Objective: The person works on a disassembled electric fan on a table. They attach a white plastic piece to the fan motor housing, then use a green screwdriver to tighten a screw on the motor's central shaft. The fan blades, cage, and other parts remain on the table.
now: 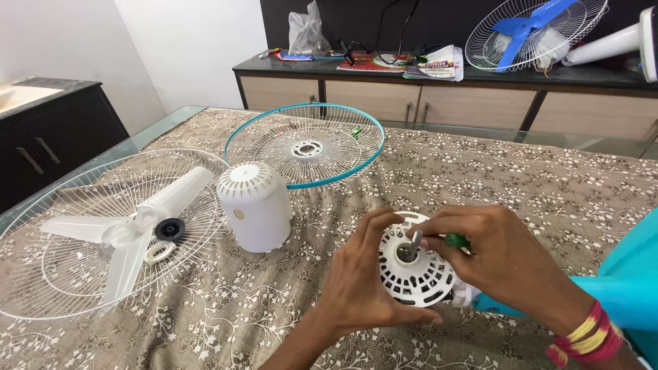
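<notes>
Low right of centre, the white motor housing (pixel 416 270) is cupped by the left hand (pixel 363 288); a green-handled screwdriver (pixel 458 241) is pinched in the right hand (pixel 504 260). Its tip should be kept square.

Matt white plastic motor housing (pixel 417 273), seemingly metal shaft (pixel 414 242)

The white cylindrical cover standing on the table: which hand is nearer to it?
Left. The left hand is just right of the cover; the right hand is farther right, beyond the motor housing.
</notes>
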